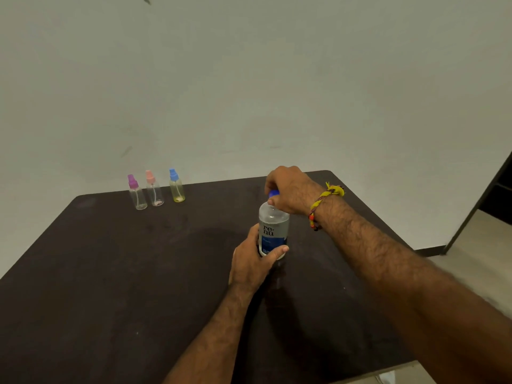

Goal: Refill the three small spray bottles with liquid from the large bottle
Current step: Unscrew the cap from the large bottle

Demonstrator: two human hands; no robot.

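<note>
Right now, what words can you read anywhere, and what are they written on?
"re·nu": dark letters on two lines, on the big bottle between the left hand and right hand.
Blue label lower on that bottle: small print, too blurred to read.
Three small spray bottles: no writing visible.

1. Large bottle (273, 227): translucent, clear liquid inside, "re-nu" printed on the label with a blue lower band. Upright, right of centre, blue cap (274, 193) on.
2. Purple-capped spray bottle (136, 193): clear body, dip tube visible, looks nearly empty. Upright at the far left, leftmost in the row.
3. Pink-capped spray bottle (154, 189): clear body, faint pinkish residue at the bottom. Upright, middle of the row, just beside the purple one.
4. Blue-capped spray bottle (176, 186): yellowish tinted body, upright, rightmost of the row, well apart from the large bottle.
5. All three sprayer heads are on.
</note>
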